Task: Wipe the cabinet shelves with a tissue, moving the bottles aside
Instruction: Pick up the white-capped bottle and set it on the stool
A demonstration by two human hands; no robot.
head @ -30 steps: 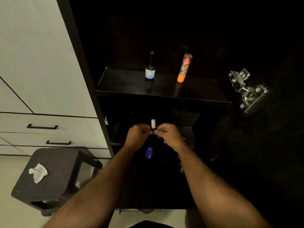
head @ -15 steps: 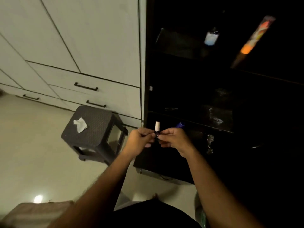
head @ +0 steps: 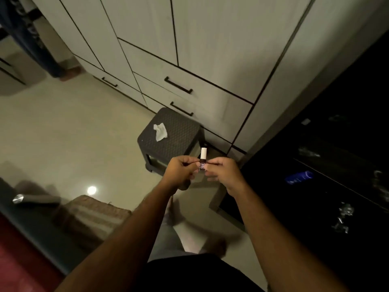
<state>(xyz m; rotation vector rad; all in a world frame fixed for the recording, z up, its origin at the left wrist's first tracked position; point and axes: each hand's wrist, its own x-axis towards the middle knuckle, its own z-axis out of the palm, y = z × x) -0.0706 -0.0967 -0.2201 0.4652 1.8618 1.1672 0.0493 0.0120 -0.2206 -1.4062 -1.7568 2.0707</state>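
the view is swinging left, away from the dark cabinet, which is now sitting at the right edge. the small bottle, pinched between the left hand and right hand, is now showing in front of the stool rather than the shelves. the upper shelf's two bottles are no longer showing.

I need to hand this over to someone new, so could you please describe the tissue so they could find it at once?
Look at the dark woven-pattern stool standing on the pale floor in front of the white drawers. On its seat, toward the left, lies the tissue, small, white and crumpled. It is the only thing on the seat.
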